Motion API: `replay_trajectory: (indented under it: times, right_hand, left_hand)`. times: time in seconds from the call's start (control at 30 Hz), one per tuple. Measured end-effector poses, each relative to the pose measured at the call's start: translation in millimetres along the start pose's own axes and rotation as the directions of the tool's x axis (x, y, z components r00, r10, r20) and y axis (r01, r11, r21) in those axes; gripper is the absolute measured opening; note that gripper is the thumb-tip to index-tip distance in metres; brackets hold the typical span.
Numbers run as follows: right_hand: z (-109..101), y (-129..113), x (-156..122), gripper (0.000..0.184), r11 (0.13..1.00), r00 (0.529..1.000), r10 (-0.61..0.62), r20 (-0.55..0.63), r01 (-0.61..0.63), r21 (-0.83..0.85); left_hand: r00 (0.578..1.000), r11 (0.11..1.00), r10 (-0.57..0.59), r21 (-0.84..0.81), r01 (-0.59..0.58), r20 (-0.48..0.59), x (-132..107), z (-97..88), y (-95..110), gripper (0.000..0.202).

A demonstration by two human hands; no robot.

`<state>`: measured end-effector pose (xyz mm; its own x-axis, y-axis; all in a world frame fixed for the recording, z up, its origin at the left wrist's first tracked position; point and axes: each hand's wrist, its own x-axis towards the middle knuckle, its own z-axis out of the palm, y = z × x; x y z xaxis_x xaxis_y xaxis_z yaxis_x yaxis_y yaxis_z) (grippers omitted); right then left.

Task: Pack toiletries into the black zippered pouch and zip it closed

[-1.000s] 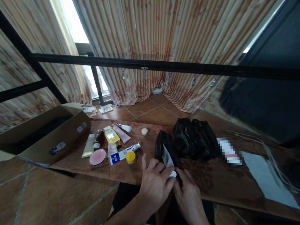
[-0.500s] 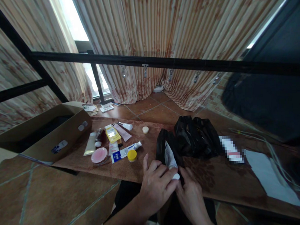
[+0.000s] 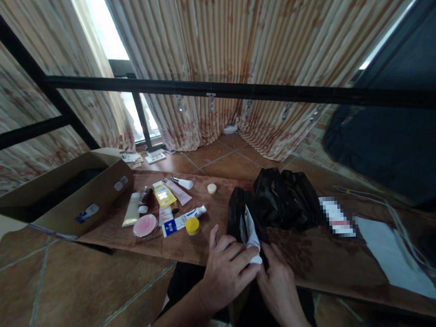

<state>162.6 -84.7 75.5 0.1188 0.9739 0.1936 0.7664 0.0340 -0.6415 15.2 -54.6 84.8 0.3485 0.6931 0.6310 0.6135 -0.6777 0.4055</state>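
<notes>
My left hand (image 3: 228, 269) is closed, thumb and fingers pinching a white tube (image 3: 251, 233) near its white cap. The tube's far end reaches into the mouth of a small black bag (image 3: 236, 208) at the front of the cloth-covered table (image 3: 207, 243). My right hand (image 3: 279, 279) grips the bag's near right edge, its fingertips partly hidden by the dark material. Just beyond lies a larger crumpled black bag (image 3: 286, 199). Left of my hands are a yellow-lidded jar (image 3: 192, 226), a blue and white toothpaste tube (image 3: 180, 222) and a round pink container (image 3: 144, 226).
Several tubes and small bottles lie at the table's left, among them a yellow packet (image 3: 163, 194). An open cardboard box (image 3: 68, 204) stands at the far left. White paper (image 3: 391, 252) and cables (image 3: 397, 223) lie at right. A black metal rail (image 3: 236, 89) crosses ahead.
The white tube has shifted slightly right and turned a little within the bag's mouth, its cap end dipping a bit. Both hands stay almost in place.
</notes>
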Motion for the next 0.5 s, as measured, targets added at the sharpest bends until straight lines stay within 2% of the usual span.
replay_trajectory:
  times: [0.23, 0.5]
  right_hand:
    - [1, -2, 0, 0.033, 0.999, 1.000, 0.012, 0.003, -0.012, -0.032]
    - [2, -3, 2, 0.035, 0.997, 0.999, 0.033, -0.009, -0.033, -0.069]
  left_hand:
    - [1.000, 1.000, -0.012, 0.015, 0.013, -0.022, 2, 0.0, 0, 0.021]
    - [0.992, 0.990, -0.121, 0.082, 0.119, 0.022, 10, -1.7, -6, 0.021]
